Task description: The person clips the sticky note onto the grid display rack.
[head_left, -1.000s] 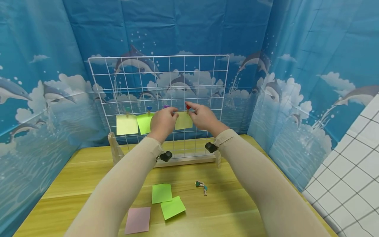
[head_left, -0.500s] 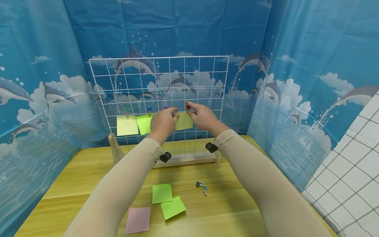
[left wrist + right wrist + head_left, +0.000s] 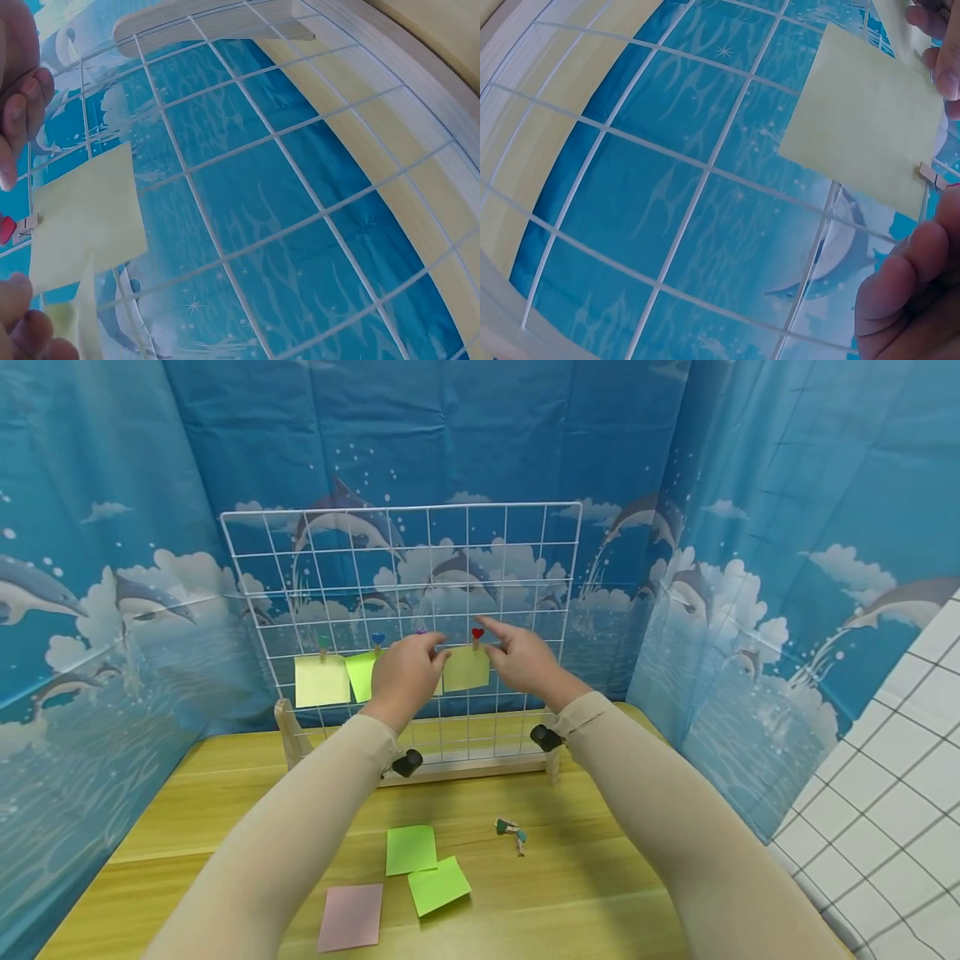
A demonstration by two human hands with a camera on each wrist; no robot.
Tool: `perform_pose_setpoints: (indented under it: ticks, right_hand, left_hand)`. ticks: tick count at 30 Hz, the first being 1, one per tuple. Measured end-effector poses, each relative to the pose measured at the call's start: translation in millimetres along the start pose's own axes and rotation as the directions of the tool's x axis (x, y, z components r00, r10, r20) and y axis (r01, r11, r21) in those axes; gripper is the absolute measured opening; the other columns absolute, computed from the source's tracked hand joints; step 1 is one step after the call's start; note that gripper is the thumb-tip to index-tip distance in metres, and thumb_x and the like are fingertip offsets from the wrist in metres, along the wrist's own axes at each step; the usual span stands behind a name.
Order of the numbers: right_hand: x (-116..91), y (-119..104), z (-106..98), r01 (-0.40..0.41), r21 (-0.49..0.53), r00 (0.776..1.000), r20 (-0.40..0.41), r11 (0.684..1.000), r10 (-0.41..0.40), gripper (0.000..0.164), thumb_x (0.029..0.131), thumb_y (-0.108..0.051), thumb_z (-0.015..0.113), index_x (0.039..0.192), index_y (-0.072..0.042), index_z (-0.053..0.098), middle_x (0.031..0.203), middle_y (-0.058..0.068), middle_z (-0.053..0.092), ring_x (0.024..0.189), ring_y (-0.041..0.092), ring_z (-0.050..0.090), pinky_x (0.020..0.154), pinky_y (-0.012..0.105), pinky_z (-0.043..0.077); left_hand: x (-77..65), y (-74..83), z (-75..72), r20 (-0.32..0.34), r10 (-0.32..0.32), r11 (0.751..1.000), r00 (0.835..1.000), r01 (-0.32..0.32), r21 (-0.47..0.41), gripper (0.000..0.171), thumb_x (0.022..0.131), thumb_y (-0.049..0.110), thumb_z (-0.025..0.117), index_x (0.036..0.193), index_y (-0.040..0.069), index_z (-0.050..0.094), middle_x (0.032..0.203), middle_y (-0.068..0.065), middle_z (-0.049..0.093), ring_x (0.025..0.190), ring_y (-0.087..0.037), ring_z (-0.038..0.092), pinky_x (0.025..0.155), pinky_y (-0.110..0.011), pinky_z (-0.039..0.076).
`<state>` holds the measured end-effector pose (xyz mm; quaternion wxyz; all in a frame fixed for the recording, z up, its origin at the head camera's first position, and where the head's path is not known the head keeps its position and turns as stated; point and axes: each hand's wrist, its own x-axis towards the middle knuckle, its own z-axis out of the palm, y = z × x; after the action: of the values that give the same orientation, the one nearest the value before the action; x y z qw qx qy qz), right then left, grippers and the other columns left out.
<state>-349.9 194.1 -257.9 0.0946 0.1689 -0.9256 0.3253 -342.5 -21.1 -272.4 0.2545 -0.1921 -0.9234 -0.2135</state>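
A pale yellow sticky note (image 3: 466, 669) hangs on the white wire grid (image 3: 448, 583), held by a small wooden clothespin with a red heart (image 3: 477, 633). My right hand (image 3: 528, 664) is just right of that clothespin, thumb and forefinger spread apart with nothing between them. On the note's left, my left hand (image 3: 405, 675) has its fingers loosely bent and holds nothing; it partly covers a neighbouring note and a purple-topped clip. In the right wrist view, the wooden clothespin (image 3: 930, 175) bites the note's edge, apart from the right fingertips (image 3: 889, 289).
Further left hang another yellow note (image 3: 322, 681) and a green note (image 3: 361, 675), under green and blue heart clips. Two green notes (image 3: 410, 850), a pink note (image 3: 350, 917) and a few loose clips (image 3: 512, 832) lie on the wooden table. A dolphin curtain stands behind.
Both hands have drawn slightly apart, the left one leftward and the right one rightward. My right fingers have come off the red-heart clothespin, which stays on the grid with the note.
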Motion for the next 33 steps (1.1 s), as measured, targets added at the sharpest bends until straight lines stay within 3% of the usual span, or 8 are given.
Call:
perform_pose_setpoints:
  ticks: [7,12,14,16,20,25,29,33]
  right_hand:
    - [-11.5,8.5,-4.4,0.069,0.017,0.998,-0.010,0.997,-0.069,0.059,0.113,-0.025,0.048,0.164,-0.048,0.029,0.052,-0.001,0.037,0.041,0.017,0.030,0.042,0.030,0.033]
    - [-22.5,12.9,-9.2,0.084,0.015,0.996,-0.003,0.996,-0.084,0.058,0.113,-0.027,0.049,0.163,-0.048,0.030,0.052,-0.001,0.036,0.042,0.018,0.030,0.042,0.030,0.030]
    - [-26.6,14.7,-10.9,0.098,0.018,0.995,0.002,0.995,-0.098,0.057,0.113,-0.027,0.049,0.164,-0.045,0.030,0.052,-0.001,0.035,0.042,0.018,0.030,0.042,0.030,0.029]
    - [-30.1,16.8,-12.4,0.113,0.017,0.994,0.002,0.993,-0.113,0.058,0.112,-0.027,0.050,0.165,-0.041,0.031,0.052,-0.001,0.035,0.043,0.018,0.030,0.043,0.030,0.030]
    - [-36.0,20.3,-14.2,0.133,-0.006,0.991,0.003,0.991,-0.133,0.059,0.112,-0.026,0.052,0.166,-0.036,0.031,0.054,-0.002,0.038,0.045,0.018,0.031,0.046,0.032,0.033]
    - [-43.5,23.8,-14.6,0.154,-0.041,0.988,0.002,0.987,-0.154,0.059,0.111,-0.025,0.053,0.167,-0.030,0.032,0.057,0.001,0.044,0.045,0.018,0.034,0.048,0.034,0.036]
    - [-49.7,26.1,-13.8,0.170,-0.087,0.985,0.000,0.981,-0.171,0.059,0.111,-0.024,0.054,0.166,-0.023,0.034,0.077,0.004,0.063,0.050,0.020,0.042,0.052,0.036,0.040]
    - [-56.4,27.2,-10.8,0.178,-0.157,0.983,-0.006,0.971,-0.181,0.059,0.110,-0.025,0.056,0.165,-0.017,0.037,0.110,0.008,0.068,0.076,0.023,0.061,0.068,0.040,0.052]
  left_hand:
    - [-11.6,-9.6,-7.7,-0.023,0.066,0.998,0.998,-0.065,0.024,0.035,0.107,0.035,0.063,0.138,0.021,0.070,0.106,-0.003,0.077,0.073,-0.018,0.068,0.051,-0.032,0.051]
    - [-21.9,-17.6,-14.7,-0.018,0.112,0.993,0.994,-0.112,0.041,0.038,0.107,0.038,0.063,0.140,0.020,0.069,0.108,-0.004,0.076,0.083,-0.021,0.071,0.055,-0.034,0.055]
    - [-26.1,-21.4,-18.3,-0.022,0.140,0.989,0.990,-0.139,0.052,0.039,0.107,0.040,0.062,0.140,0.020,0.069,0.112,-0.005,0.077,0.091,-0.022,0.072,0.062,-0.038,0.059]
    - [-30.4,-25.7,-22.0,-0.025,0.172,0.983,0.985,-0.170,0.069,0.041,0.107,0.041,0.061,0.141,0.018,0.068,0.119,-0.007,0.076,0.103,-0.025,0.073,0.077,-0.042,0.062]
    - [-39.2,-35.8,-28.7,-0.038,0.227,0.968,0.973,-0.221,0.115,0.045,0.107,0.041,0.061,0.143,0.015,0.066,0.133,-0.009,0.072,0.124,-0.032,0.067,0.105,-0.052,0.056]
    - [-50.8,-46.9,-35.9,-0.049,0.253,0.958,0.966,-0.243,0.154,0.047,0.104,0.041,0.065,0.142,0.014,0.066,0.140,-0.012,0.068,0.133,-0.035,0.061,0.111,-0.056,0.050]
    - [-60.7,-52.0,-42.1,-0.016,0.229,0.963,0.973,-0.225,0.151,0.051,0.104,0.043,0.066,0.145,0.014,0.063,0.148,-0.013,0.062,0.141,-0.036,0.054,0.113,-0.060,0.047]
    - [-69.8,-57.0,-46.4,0.029,0.212,0.963,0.977,-0.214,0.162,0.055,0.104,0.046,0.064,0.148,0.013,0.060,0.155,-0.014,0.056,0.150,-0.039,0.046,0.117,-0.063,0.042]
